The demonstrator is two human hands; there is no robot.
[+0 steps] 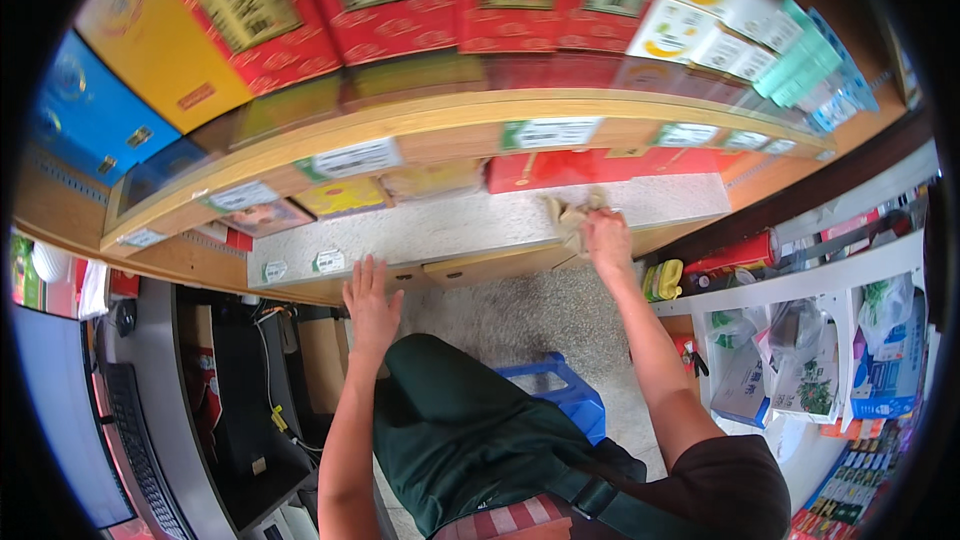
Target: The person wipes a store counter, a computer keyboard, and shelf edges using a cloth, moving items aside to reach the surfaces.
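Observation:
My right hand grips a crumpled beige cloth at the front edge of a white speckled shelf surface. The cloth touches that surface, just in front of flat red boxes. Nothing is held in my left hand, which has its fingers spread at the shelf's front edge, right of two small price labels. A yellow box and a picture-fronted box lie farther left on the shelf.
Above runs a wooden shelf edge with price tags, carrying red gift boxes behind a clear panel. A blue plastic stool stands on the floor. Left are a keyboard and cables; right, a white rack with bagged goods.

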